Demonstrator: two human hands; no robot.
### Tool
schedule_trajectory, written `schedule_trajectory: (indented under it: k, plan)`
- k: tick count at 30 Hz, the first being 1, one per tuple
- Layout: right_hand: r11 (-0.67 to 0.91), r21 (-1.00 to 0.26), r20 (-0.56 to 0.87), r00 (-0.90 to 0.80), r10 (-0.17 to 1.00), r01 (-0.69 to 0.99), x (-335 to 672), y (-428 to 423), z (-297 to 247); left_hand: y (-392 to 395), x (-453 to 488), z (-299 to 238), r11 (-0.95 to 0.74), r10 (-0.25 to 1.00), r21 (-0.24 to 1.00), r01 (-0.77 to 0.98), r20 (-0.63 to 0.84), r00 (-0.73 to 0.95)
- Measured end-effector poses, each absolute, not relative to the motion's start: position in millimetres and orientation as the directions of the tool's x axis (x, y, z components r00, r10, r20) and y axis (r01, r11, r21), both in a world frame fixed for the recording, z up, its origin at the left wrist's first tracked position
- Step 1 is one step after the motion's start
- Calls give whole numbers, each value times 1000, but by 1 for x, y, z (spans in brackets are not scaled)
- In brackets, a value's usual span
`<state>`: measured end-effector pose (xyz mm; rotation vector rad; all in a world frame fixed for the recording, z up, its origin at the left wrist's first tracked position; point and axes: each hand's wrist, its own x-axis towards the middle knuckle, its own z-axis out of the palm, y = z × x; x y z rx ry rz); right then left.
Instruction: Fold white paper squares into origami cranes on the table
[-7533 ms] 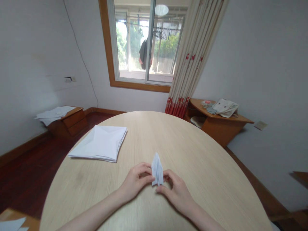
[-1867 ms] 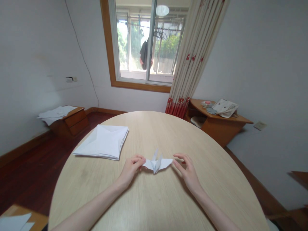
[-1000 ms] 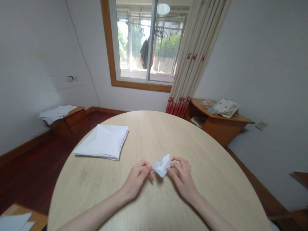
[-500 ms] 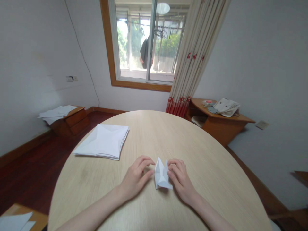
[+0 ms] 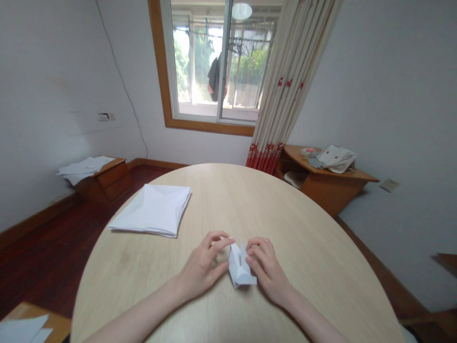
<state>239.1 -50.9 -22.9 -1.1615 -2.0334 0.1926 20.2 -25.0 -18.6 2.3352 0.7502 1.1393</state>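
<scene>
A small folded piece of white paper (image 5: 240, 267) lies on the pale wood oval table (image 5: 143, 271), narrow and pointed towards the far side. My right hand (image 5: 266, 267) presses its fingers against the paper's right side, and the thumb is hidden. My left hand (image 5: 202, 264) is just left of the paper with its fingers spread and raised, and its thumb is close to the paper's left edge. Part of the paper's underside is hidden.
A stack of folded white paper (image 5: 152, 209) lies on the table to the left. Beyond the table edge are a wooden drawer unit with paper (image 5: 107, 178) and a wooden side table with cloth items (image 5: 328, 174). Dark red floor surrounds the table.
My left hand has drawn back slightly and its fingers have lifted and spread. The folded paper has tilted a little, its point now leaning further left.
</scene>
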Motion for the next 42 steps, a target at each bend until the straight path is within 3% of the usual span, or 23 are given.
schedule_trajectory:
  k: [9, 16, 31, 39, 42]
  plan:
    - [580, -463, 563, -284, 777, 670, 238, -52, -22, -25, 19, -17, -826, 562, 425, 371, 565, 604]
    - [600, -446, 576, -301, 760, 664, 237, -52, -21, -25, 19, -18, -821, 571, 403, 404, 564, 597]
    - [583, -459, 554, -297, 778, 670, 237, -53, -20, -26, 22, -16, -797, 603, 457, 395, 567, 561]
    - [600, -441, 582, -296, 757, 668, 236, -53, -21, -30, 23, -3, -774, 612, 548, 317, 522, 594]
    - [598, -428, 596, -286, 750, 678, 236, -53, -20, -30, 23, -3, -707, 687, 608, 361, 468, 556]
